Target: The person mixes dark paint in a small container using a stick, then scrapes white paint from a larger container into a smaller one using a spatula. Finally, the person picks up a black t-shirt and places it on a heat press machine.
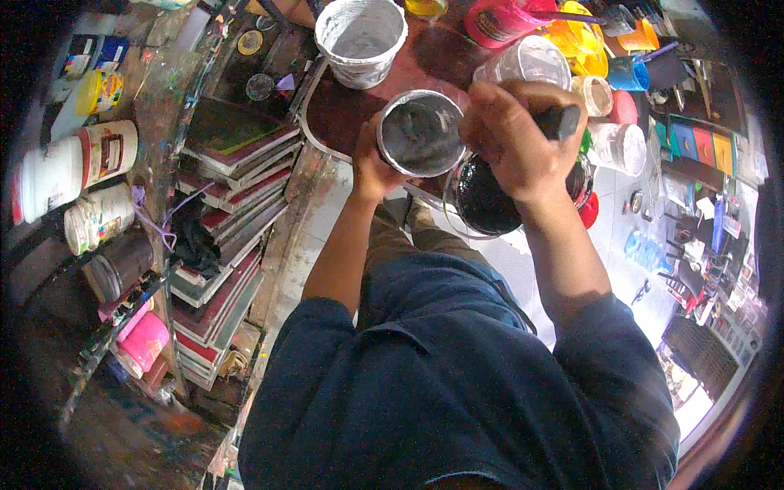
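My left hand (372, 170) is wrapping around the side of a pale-rimmed cup (445, 118), and the cup is facing its open mouth up toward me, its inner wall showing dark grey smears. My right hand (527, 159) is closing in a fist around a dark handle (560, 123), just right of the cup; the hand is blurring a little and covering the lower end, so I can't fairly say what tool this is. My two hands are working near each other, each gripping its own thing.

Partly behind my right wrist, a round see-through container (454, 211) is holding glossy black paint (490, 196). Beyond the cup, a white-coated bucket (367, 73) is standing on the dark red table (339, 118). Past my right hand, a cloudy tub (531, 61), a pink tub (494, 24) and yellow containers (581, 45) are crowding together, and a white-smeared cup (616, 149) is sitting farther right. Off to my left, a stack of frames (241, 253) is leaning unevenly.
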`<action>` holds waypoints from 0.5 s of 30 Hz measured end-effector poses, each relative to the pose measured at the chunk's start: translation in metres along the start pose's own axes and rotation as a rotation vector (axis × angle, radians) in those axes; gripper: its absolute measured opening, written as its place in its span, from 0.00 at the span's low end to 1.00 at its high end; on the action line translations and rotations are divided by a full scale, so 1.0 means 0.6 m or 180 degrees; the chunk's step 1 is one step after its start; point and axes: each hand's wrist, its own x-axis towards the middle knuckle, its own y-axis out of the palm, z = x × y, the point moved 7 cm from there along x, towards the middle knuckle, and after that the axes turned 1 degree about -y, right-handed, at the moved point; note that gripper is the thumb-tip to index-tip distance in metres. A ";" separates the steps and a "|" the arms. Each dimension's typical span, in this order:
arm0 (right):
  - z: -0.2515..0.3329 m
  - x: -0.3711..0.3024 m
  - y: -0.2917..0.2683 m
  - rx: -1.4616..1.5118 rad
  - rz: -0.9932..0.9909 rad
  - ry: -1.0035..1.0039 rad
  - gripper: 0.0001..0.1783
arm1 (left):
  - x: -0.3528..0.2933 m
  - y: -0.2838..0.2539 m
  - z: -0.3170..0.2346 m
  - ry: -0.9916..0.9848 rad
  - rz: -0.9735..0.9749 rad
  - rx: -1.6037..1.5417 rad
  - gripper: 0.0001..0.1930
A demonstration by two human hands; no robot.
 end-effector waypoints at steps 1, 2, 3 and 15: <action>-0.005 -0.001 0.001 0.0214 -0.0181 -0.0492 0.06 | -0.001 0.001 -0.005 0.0066 -0.0022 0.0137 0.40; -0.001 -0.009 0.004 -0.0065 -0.0454 -0.1132 0.06 | 0.001 0.004 -0.013 0.0238 -0.0030 0.0530 0.40; 0.001 -0.021 0.012 -0.0376 -0.0767 -0.1767 0.07 | 0.003 0.003 -0.024 0.0451 -0.0059 0.0932 0.40; -0.013 -0.035 0.010 0.0586 -0.0698 -0.1230 0.16 | -0.005 -0.012 0.038 -0.0739 0.0068 -0.0772 0.32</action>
